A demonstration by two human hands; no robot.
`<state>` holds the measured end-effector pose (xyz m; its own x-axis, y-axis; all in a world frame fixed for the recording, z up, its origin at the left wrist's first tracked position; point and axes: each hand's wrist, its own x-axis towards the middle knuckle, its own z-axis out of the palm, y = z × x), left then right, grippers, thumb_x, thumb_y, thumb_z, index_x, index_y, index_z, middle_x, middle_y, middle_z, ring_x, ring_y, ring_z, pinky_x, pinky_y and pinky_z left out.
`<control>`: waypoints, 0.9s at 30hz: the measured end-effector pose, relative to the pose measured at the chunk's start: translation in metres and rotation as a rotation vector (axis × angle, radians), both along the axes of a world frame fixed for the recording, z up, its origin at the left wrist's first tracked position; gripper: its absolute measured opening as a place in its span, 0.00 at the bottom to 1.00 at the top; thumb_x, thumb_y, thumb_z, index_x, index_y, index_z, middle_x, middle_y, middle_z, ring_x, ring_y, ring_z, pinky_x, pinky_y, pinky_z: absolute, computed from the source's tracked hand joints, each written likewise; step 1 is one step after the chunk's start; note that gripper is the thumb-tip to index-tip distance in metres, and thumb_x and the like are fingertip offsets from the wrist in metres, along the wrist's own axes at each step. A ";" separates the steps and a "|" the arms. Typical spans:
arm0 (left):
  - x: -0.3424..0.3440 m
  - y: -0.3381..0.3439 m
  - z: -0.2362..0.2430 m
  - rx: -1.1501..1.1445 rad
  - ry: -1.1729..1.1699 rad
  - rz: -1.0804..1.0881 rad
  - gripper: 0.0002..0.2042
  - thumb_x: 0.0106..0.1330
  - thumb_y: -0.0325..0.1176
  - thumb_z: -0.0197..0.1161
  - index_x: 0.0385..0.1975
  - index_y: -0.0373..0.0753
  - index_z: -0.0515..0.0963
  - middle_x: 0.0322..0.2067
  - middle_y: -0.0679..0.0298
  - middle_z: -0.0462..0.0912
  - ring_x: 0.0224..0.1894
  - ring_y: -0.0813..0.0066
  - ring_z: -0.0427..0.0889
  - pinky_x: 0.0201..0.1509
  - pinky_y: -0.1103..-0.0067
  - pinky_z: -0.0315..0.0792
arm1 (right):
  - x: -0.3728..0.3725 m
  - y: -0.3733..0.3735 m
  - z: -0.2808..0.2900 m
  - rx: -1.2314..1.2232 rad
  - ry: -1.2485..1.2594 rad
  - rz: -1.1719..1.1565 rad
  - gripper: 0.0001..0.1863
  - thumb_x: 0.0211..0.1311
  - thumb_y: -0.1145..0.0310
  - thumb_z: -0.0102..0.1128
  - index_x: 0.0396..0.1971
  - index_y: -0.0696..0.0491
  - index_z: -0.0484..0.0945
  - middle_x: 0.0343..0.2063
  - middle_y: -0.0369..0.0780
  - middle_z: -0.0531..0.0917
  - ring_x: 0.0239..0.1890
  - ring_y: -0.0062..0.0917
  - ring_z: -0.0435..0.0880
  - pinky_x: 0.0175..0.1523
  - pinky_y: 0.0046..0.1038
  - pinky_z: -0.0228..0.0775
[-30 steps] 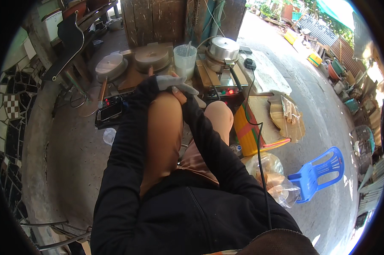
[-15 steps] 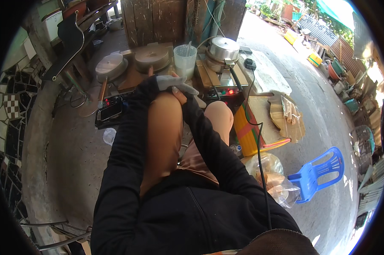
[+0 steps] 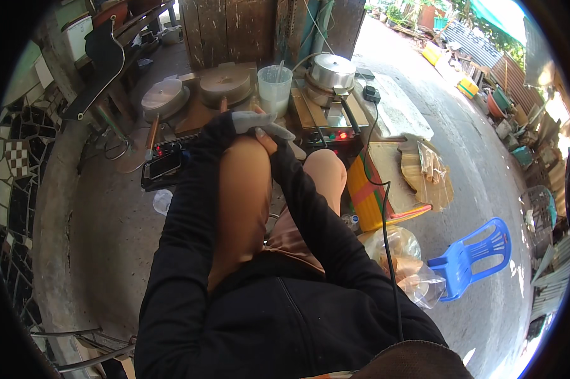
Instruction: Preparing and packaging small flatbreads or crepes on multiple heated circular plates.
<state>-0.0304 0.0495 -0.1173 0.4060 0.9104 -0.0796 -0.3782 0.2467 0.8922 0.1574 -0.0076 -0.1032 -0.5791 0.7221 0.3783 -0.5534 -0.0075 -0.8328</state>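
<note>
My left hand, in a grey glove, rests over my raised left knee with its fingers stretched toward the right. Against the same knee lies my right hand, partly covered by the left; its bare fingertips show and seem to lie flat. The two hands touch, and I see nothing held in either. Just beyond them stands a translucent plastic jug with pale liquid and a utensil in it. To its right, a round metal cooker sits on a base with red lights. Two round lidded pans with wooden handles stand to the left.
A phone lies by the left cooker. Right of my knees are a yellow and red box with cardboard on it, a clear plastic bag and a blue chair. A black cable runs down across my right side.
</note>
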 end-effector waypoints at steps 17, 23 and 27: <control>0.005 -0.014 0.018 0.050 0.151 -0.106 0.31 0.64 0.42 0.55 0.64 0.33 0.54 0.59 0.57 0.65 0.59 0.69 0.66 0.68 0.79 0.50 | 0.001 -0.004 0.004 -0.019 0.002 -0.008 0.29 0.65 0.66 0.47 0.66 0.50 0.56 0.53 0.41 0.72 0.43 0.19 0.71 0.47 0.17 0.63; 0.010 -0.019 0.023 0.068 0.203 -0.138 0.31 0.65 0.42 0.55 0.64 0.33 0.54 0.58 0.58 0.66 0.59 0.69 0.66 0.68 0.79 0.49 | -0.002 -0.004 0.004 -0.017 0.018 -0.013 0.29 0.65 0.66 0.47 0.66 0.50 0.56 0.54 0.41 0.71 0.45 0.20 0.71 0.49 0.18 0.63; 0.012 -0.022 0.030 0.083 0.241 -0.161 0.31 0.65 0.42 0.55 0.64 0.33 0.54 0.58 0.58 0.66 0.59 0.69 0.66 0.68 0.79 0.48 | 0.001 -0.007 0.007 -0.016 -0.025 -0.016 0.29 0.65 0.66 0.47 0.66 0.51 0.56 0.55 0.42 0.70 0.46 0.20 0.71 0.50 0.19 0.62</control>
<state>-0.0181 0.0272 -0.0877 0.5241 0.8432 -0.1192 -0.1152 0.2089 0.9711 0.1585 -0.0147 -0.0957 -0.5766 0.7373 0.3520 -0.5325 -0.0124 -0.8464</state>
